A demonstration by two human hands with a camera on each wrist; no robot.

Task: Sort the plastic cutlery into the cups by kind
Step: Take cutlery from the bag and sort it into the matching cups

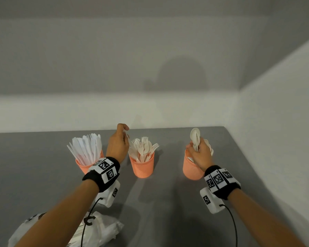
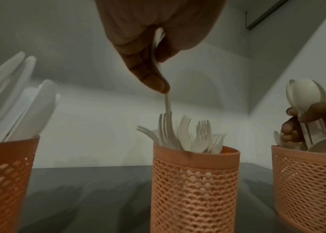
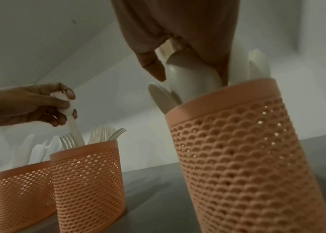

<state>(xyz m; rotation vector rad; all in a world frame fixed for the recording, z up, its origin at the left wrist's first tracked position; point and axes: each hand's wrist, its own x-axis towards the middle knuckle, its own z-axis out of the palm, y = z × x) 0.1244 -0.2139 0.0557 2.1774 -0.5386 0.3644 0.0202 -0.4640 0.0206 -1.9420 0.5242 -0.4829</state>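
Note:
Three orange mesh cups stand in a row on the grey table. The left cup [image 1: 86,165] holds white knives [image 1: 86,148]. The middle cup [image 1: 142,166] holds forks [image 1: 144,148]. The right cup [image 1: 192,166] holds spoons. My left hand [image 1: 119,141] hovers just left of the middle cup and pinches a white fork [image 2: 167,104] by its head, handle pointing down among the other forks. My right hand [image 1: 199,152] grips a bunch of spoons [image 1: 195,138] over the right cup, bowls up, handles inside the cup.
A crumpled white plastic bag [image 1: 98,229] with more cutlery lies near the front left edge, under my left forearm. A white wall runs along the back of the table and another along its right side.

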